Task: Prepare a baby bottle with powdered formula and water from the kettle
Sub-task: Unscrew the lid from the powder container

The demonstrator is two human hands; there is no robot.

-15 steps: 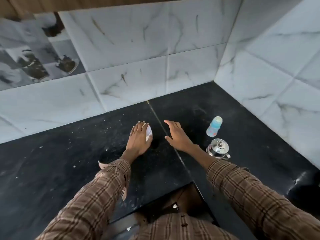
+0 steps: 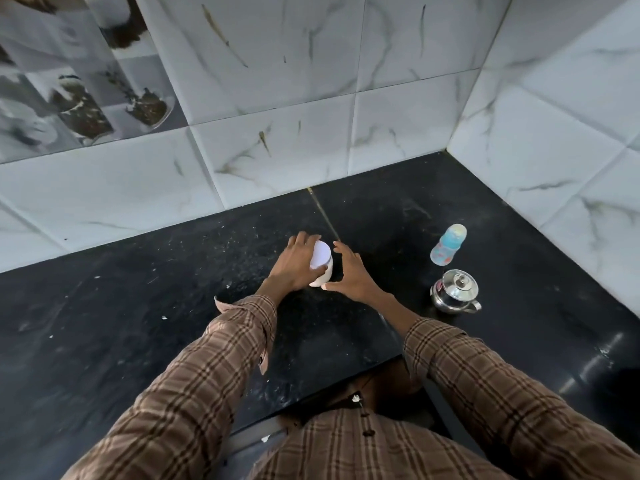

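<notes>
A small white container (image 2: 321,264) stands on the black counter (image 2: 138,323), just left of the pale seam that runs across the stone toward the back wall. The left hand (image 2: 297,264) grips it from the left side, its fingers (image 2: 304,239) wrapped over the far rim and the thumb lying across the near edge of the white lid. The right hand (image 2: 349,273) sits just beside the container on the right, fingers spread and relaxed with nothing in them, the thumb stretched toward the container's base (whether its tip quite touches the white wall cannot be told from this angle). Further right, well apart from both hands, a baby bottle (image 2: 447,244) stands on the counter near the corner of the marble-tiled walls (image 2: 277,98); its body is clear with coloured print and its cap is pale blue. Just in front of the bottle, nearer the person, a small steel kettle (image 2: 454,295) sits with its lid on, knob up. Both arms wear sleeves (image 2: 214,375) of a brown checked shirt, cuffs ending just short of the wrists. White specks lie scattered over the counter's left half.
</notes>
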